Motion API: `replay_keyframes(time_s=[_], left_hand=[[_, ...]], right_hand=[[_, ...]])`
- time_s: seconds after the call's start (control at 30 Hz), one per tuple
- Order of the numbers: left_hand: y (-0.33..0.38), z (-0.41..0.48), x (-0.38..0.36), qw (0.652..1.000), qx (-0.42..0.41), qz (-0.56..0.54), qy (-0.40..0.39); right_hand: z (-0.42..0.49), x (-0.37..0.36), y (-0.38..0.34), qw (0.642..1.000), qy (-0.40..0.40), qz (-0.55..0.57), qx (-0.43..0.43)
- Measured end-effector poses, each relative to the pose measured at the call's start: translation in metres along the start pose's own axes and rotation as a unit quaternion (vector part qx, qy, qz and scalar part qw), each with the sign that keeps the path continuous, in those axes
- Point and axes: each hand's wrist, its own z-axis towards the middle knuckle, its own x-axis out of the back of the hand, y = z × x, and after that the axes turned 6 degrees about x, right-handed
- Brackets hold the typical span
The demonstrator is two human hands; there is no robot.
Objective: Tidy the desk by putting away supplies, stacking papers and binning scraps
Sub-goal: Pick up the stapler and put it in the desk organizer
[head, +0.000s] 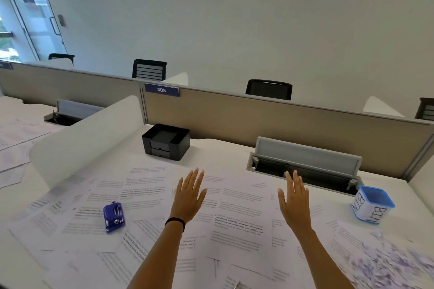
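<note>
Two forearms [152, 260] stretch over printed papers [234, 225] scattered on the tabletop [225, 148], nothing held.
The left grip [190, 195] and the right grip [294, 197] are both released, fingers straight and a little spread, palms down above the sheets; whether they touch the paper I cannot tell. Left of the left grip, a small blue device [114, 217] lies on the papers. Right of the right grip stands a blue-rimmed tub [373, 204] marked BIN, with a heap of scraps [387, 263] nearer the camera. Beyond the left grip sits a black organiser [166, 142].
</note>
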Motion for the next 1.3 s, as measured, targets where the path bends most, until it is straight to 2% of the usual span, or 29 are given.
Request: replay_keyframes(time_s=[0.17, 0.47, 0.73, 0.93, 1.1, 1.3], left_hand=[[-0.033, -0.013, -0.015, 0.999, 0.016, 0.011, -0.047], [-0.069, -0.033, -0.023, 0.995, 0.039, 0.026, -0.087], [-0.100, -0.055, -0.038, 0.992, 0.039, 0.028, -0.120], [-0.103, -0.068, -0.047, 0.990, 0.024, 0.037, -0.131], [-0.105, -0.068, -0.051, 0.992, 0.010, 0.023, -0.127], [-0.111, -0.071, -0.053, 0.992, 0.005, 0.015, -0.125]], right_hand=[[-0.012, -0.026, -0.007, 1.000, -0.016, 0.009, -0.020], [-0.040, -0.065, -0.025, 0.997, -0.075, 0.004, -0.019], [-0.072, -0.075, -0.047, 0.988, -0.135, 0.080, -0.006], [-0.102, -0.069, -0.045, 0.961, -0.212, 0.174, -0.036], [-0.121, -0.060, -0.046, 0.948, -0.249, 0.183, -0.081], [-0.146, -0.040, -0.050, 0.922, -0.322, 0.197, -0.082]])
